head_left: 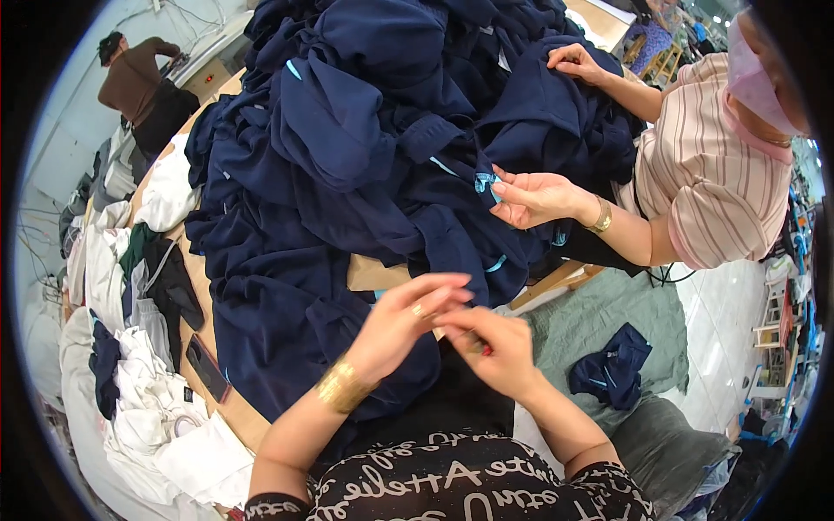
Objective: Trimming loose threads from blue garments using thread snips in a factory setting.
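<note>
Hands [413, 311] — perhaps touching — near edge of garments [347, 204].

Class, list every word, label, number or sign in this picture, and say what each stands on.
Person's black shirt: white script lettering, wording not copied here.
Light-blue strip in the co-worker's hand: its marks are too small to read.
Dark tag on the white cloth: too small to read.

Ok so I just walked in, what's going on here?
The person's left hand and right hand are close together before a heap of navy garments. Something red shows at the right one, too hidden to identify. To the right, a co-worker's hand pinches light-blue trim; their other hand touches the heap.
</note>
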### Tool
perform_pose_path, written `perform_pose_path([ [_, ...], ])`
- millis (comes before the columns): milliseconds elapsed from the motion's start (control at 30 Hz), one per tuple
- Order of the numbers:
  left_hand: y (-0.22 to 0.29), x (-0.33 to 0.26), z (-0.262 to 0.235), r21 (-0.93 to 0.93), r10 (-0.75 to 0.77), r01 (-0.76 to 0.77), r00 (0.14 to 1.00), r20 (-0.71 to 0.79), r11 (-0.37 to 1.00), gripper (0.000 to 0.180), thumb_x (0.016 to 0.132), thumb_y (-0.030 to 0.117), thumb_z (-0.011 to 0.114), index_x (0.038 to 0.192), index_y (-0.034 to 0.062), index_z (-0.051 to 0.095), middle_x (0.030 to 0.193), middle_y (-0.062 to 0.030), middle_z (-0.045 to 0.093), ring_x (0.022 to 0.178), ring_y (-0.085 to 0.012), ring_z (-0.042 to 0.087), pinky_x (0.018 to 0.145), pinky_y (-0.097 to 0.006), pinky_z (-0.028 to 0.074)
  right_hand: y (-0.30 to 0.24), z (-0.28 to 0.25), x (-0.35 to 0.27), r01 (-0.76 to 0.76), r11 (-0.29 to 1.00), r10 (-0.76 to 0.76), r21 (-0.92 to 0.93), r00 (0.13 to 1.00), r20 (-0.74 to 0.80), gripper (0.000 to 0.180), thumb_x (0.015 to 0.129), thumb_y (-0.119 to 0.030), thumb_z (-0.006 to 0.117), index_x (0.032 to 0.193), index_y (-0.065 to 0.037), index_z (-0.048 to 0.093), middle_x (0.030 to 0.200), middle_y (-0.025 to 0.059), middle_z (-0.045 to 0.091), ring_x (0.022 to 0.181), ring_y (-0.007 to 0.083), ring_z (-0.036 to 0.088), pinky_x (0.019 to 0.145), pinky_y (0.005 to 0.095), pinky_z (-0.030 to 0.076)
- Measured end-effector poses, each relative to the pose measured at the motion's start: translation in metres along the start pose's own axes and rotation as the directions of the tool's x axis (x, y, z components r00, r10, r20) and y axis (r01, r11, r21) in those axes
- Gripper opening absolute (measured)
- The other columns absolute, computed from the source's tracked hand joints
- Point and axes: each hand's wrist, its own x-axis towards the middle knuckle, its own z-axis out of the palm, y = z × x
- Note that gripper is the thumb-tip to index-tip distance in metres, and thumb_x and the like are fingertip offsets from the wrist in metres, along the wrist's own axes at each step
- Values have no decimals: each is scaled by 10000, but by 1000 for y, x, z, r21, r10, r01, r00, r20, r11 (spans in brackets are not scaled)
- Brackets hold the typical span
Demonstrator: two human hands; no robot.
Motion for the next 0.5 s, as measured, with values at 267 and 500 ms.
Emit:
perform_pose_path([
  [267, -11, 98, 23, -683, -30, 56, 998, 50, 728, 321, 892, 282, 586, 1083, 26, 559, 979, -22, 568, 831, -90, 548, 750, -243, 477, -12, -34, 13, -11, 992, -10, -124, 985, -170, 167, 730, 27, 691, 879, -37, 653, 701, 47, 614, 527, 103, 556, 491, 203, 411],
  [500, -12, 123, 32, -803, 22, -148, 986, -166, 577, 184, 860, 203, 636, 945, 49, 586, 854, 6, 593, 771, -101, 571, 708, -247, 482, -6, -47, 19, -46, 984, 19, -172, 988, -154, 142, 753, 3, 678, 881, -50, 652, 685, 47, 618, 526, 101, 553, 496, 206, 409],
])
